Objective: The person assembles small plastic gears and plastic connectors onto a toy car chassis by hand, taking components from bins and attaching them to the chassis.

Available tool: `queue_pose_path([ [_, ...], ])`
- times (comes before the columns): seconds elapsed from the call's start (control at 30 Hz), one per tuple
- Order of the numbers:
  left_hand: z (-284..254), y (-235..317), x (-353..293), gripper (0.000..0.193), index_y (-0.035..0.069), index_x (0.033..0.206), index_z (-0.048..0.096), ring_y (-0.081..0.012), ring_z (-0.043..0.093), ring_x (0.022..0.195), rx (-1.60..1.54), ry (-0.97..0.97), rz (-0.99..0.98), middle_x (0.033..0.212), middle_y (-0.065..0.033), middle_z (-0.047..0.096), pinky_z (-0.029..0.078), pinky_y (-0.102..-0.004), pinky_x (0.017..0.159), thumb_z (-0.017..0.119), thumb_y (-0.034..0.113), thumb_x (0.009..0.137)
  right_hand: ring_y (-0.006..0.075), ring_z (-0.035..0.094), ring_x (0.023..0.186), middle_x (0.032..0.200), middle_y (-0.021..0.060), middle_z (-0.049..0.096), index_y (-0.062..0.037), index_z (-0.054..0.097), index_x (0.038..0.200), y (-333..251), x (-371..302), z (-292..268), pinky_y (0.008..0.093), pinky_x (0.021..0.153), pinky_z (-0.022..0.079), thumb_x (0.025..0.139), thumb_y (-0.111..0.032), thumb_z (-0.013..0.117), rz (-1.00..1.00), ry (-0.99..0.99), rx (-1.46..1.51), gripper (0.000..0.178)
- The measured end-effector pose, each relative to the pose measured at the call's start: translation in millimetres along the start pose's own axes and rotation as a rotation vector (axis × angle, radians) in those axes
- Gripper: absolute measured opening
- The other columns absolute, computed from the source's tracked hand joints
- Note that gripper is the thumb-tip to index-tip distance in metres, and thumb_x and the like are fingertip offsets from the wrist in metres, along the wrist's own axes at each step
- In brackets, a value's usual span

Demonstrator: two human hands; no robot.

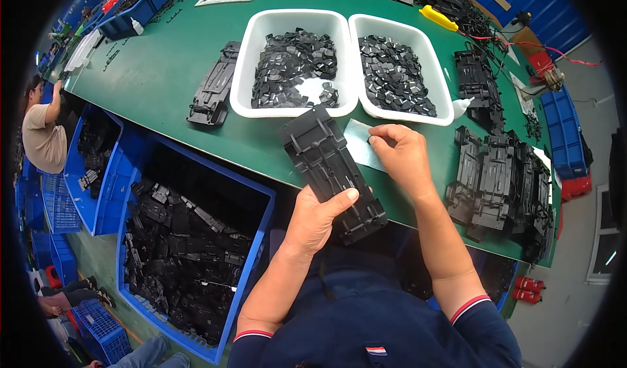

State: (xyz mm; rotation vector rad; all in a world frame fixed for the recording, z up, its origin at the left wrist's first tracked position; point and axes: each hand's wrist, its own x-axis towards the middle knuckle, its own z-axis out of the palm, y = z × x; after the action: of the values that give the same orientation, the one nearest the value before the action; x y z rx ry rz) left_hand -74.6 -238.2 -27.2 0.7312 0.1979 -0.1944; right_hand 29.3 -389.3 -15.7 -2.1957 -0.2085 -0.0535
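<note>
My left hand (pixel 320 214) is closed around the lower part of a long black plastic housing (pixel 326 165), thumb on its upper face. The housing is tilted, its far end close to the rim of a white tub (pixel 294 113). My right hand (pixel 403 155) is pinched beside a pale sheet (pixel 361 147) on the table; a small dark piece shows at its fingertips, its kind too small to tell. Small black clips or tabs (pixel 294 67) fill much of the left tub, and similar black pieces (pixel 395 74) lie in the right white tub (pixel 444 106).
More black housings (pixel 496 178) stand in a row on the right of the green table (pixel 163 61); another housing (pixel 215 83) lies left of the tubs. Below left, a blue crate (pixel 261 237) holds many black parts. A white bottle (pixel 461 107) and yellow tool (pixel 439 18) are farther off.
</note>
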Motion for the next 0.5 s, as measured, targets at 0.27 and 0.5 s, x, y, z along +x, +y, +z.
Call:
queue_pose_path([
  [0.27, 0, -2, 1, 0.054, -0.002, 0.128, 0.044, -0.0205, 0.063, 0.092, 0.028, -0.01, -0.001, 0.103, -0.0097, 0.062, 0.051, -0.035, 0.086, 0.067, 0.003, 0.08, 0.0208, 0.06, 0.063, 0.079, 0.0112, 0.064, -0.0008, 0.068, 0.091, -4, -9, -6, 0.0307, 0.059, 0.049, 0.078, -0.003, 0.064, -0.235, 0.107, -0.08, 0.013],
  [0.5, -4, -7, -3, 0.05, -0.001, 0.127, 0.047, -0.0205, 0.063, 0.095, 0.014, -0.001, 0.016, 0.11, -0.0101, 0.061, 0.05, -0.0348, 0.087, 0.067, 0.004, 0.082, 0.0182, 0.06, 0.066, 0.081, 0.0094, 0.063, -0.003, 0.067, 0.088, -31, -50, -34, 0.0277, 0.056, 0.048, 0.075, 0.006, 0.066, -0.517, 0.161, -0.02, 0.016],
])
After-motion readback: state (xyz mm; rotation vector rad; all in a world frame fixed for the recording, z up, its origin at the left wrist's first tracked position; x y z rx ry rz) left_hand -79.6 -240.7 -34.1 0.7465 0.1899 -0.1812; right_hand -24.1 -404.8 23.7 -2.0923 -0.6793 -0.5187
